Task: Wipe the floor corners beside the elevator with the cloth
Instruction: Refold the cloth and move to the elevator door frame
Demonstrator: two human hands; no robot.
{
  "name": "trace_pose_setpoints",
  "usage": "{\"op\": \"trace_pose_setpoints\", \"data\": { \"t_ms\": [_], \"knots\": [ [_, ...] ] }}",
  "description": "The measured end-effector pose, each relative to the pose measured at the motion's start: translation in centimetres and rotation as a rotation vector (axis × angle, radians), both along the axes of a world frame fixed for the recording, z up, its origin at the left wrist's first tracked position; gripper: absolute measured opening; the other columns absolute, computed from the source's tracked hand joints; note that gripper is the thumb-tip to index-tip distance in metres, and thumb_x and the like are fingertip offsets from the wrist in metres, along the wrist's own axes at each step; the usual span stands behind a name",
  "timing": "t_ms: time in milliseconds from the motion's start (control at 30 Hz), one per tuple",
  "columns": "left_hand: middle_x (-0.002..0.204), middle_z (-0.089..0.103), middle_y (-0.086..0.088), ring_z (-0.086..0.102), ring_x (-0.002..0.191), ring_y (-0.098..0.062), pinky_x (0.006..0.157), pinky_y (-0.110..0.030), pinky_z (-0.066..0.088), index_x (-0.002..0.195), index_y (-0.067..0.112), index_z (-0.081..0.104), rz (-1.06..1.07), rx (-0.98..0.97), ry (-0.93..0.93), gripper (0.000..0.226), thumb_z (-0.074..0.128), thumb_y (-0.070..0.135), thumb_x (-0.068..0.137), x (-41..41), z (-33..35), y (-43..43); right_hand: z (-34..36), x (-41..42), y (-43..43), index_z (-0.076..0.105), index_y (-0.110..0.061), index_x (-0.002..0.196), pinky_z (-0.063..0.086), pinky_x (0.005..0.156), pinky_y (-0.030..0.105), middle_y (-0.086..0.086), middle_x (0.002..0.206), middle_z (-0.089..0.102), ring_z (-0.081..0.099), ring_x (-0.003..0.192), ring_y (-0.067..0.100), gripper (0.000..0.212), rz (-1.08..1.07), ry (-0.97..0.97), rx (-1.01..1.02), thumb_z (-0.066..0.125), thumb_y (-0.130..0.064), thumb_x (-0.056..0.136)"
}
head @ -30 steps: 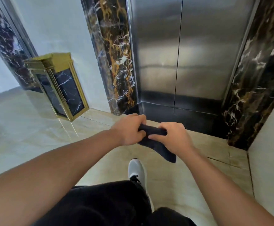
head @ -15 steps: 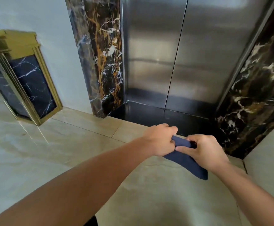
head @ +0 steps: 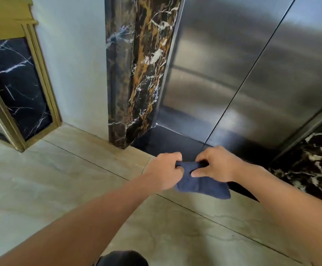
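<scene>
Out in front, both arms reach over the floor (head: 79, 189); the left hand (head: 164, 170) and right hand (head: 216, 164) pinch a dark cloth (head: 202, 184) between them, seemingly folding it into a pad. Beyond, the elevator doors (head: 233, 73) and marble pillar (head: 135, 73) frame the unwiped corner.
</scene>
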State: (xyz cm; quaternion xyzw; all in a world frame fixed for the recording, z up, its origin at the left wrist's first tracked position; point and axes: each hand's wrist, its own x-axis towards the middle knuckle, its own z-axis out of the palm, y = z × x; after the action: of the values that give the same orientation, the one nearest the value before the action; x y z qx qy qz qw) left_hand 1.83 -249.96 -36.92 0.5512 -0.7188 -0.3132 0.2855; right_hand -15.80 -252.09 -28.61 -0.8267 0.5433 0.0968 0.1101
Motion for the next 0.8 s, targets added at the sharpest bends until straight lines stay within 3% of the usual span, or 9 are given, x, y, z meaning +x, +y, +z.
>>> {"op": "trace_pose_setpoints", "data": {
  "t_ms": [133,233,300,433,600,800],
  "knots": [
    [0.065,0.047,-0.005,0.044,0.063,-0.027,0.055,-0.039,0.038,0.072,0.013,0.040,0.057,0.037,0.079,0.009,0.045,0.018,0.078,1.4,-0.7,-3.4,1.0,2.7,-3.9,0.048,-0.026,0.058,0.053,0.068,0.041,-0.005,0.064,0.054,0.055,0.072,0.020,0.039,0.087,0.154,-0.016,0.067,-0.052,0.082],
    [0.066,0.049,-0.005,0.050,0.066,-0.031,0.056,-0.041,0.043,0.075,0.013,0.042,0.120,0.055,0.080,0.010,0.048,0.019,0.080,1.7,-2.2,-5.9,-0.5,3.1,-7.4,0.043,-0.026,0.056,0.050,0.064,0.037,-0.006,0.065,0.052,0.056,0.073,0.022,0.042,0.128,0.155,-0.051,0.064,-0.051,0.083],
    [0.069,0.052,-0.003,0.054,0.067,-0.028,0.061,-0.044,0.049,0.080,0.013,0.046,0.168,0.068,0.042,0.010,0.050,0.022,0.082,1.6,-3.8,-7.6,-2.9,3.1,-10.2,0.047,-0.025,0.062,0.048,0.067,0.037,-0.007,0.072,0.051,0.054,0.078,0.021,0.036,0.171,0.134,-0.047,0.063,-0.047,0.086],
    [0.076,0.059,-0.002,0.060,0.069,-0.021,0.064,-0.043,0.055,0.085,0.021,0.047,0.305,0.133,0.081,0.008,0.049,0.028,0.084,1.5,-8.4,-12.1,-9.5,3.1,-17.6,0.068,-0.026,0.090,0.046,0.085,0.043,-0.002,0.090,0.061,0.054,0.094,0.022,0.022,0.287,0.010,-0.025,0.060,-0.046,0.083],
    [0.070,0.060,-0.002,0.061,0.067,-0.024,0.066,-0.052,0.053,0.080,0.024,0.045,0.478,0.299,0.297,0.008,0.053,0.027,0.078,0.1,-16.8,-21.7,-19.5,2.7,-30.3,0.070,-0.031,0.097,0.036,0.097,0.036,-0.011,0.095,0.068,0.053,0.103,0.012,0.010,0.346,-0.144,0.047,0.064,-0.029,0.089],
    [0.082,0.064,0.009,0.063,0.078,-0.010,0.074,-0.040,0.056,0.092,0.035,0.054,0.677,0.351,0.336,0.009,0.058,0.031,0.085,-1.7,-26.4,-32.9,-29.1,3.3,-42.5,0.069,-0.020,0.113,0.030,0.103,0.029,-0.003,0.107,0.067,0.051,0.109,0.017,0.022,0.285,-0.086,0.173,0.062,-0.025,0.093]
  ]
}}
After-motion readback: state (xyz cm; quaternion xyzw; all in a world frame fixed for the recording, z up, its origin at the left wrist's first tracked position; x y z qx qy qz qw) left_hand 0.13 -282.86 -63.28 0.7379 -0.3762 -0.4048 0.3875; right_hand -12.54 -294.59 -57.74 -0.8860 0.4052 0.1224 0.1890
